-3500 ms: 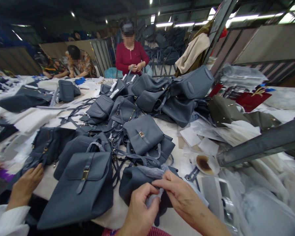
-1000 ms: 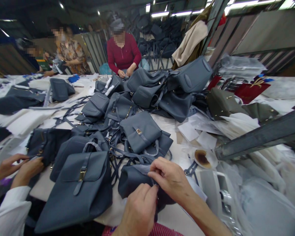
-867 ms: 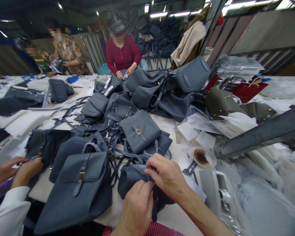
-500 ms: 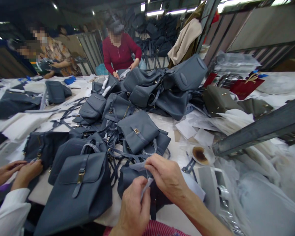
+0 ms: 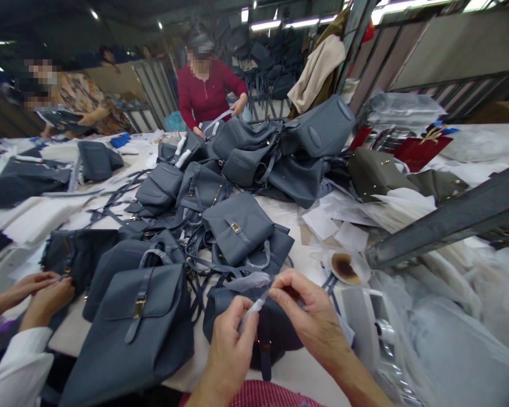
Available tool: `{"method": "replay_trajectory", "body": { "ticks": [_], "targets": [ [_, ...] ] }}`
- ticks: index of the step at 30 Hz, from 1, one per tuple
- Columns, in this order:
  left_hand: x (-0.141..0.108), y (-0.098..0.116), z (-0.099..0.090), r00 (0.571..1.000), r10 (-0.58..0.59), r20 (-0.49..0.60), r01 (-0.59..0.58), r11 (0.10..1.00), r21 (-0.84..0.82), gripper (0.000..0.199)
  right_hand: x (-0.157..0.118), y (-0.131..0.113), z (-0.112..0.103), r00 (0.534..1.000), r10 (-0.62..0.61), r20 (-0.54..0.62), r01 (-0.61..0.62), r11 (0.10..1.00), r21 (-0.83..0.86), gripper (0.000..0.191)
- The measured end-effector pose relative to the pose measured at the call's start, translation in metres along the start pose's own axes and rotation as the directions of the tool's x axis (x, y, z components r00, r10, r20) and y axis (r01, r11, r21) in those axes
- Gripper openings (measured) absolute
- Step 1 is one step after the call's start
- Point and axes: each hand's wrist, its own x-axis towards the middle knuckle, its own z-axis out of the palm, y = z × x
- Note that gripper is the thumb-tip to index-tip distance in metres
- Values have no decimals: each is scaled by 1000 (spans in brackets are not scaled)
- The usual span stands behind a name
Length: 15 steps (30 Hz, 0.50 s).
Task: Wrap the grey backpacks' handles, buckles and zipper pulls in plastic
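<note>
- On the white-covered work table (image 5: 297,373), a heap of slate-grey leather backpacks (image 5: 237,237) is spread out, with an olive bag (image 5: 377,175) lying to the right.
- Behind the olive bag, a red gift bag (image 5: 419,152) is seen with a gold mark; no wording can be read on it.
- A gold buckle (image 5: 139,308) is fitted on the nearest backpack; no marking can be made out on it.
- A dark grey backpack (image 5: 275,339) is lying directly beneath the person's hands, near the table edge.
- A thin white tissue strip (image 5: 254,305) is held above that backpack.
- The left hand (image 5: 227,350) is closed, its fingers clamped on the strip's lower end.
- The right hand (image 5: 314,316) is raised, its thumb and forefinger brought together at the upper end.
- Relative to the earlier frame, the strip has been lifted clear of the backpack.
</note>
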Motion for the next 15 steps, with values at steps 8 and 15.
{"method": "replay_trajectory", "body": {
  "ticks": [8, 15],
  "targets": [
    [0, -6, -1, 998, -32, 49, 33, 999, -11, 30, -49, 33, -6, 910, 408, 73, -400, 817, 416, 30],
    [-8, -18, 5, 831, 544, 115, -526, 702, 479, 27, -16, 0, -1, 985, -170, 19, 171, 978, -117, 15]
  ]
}}
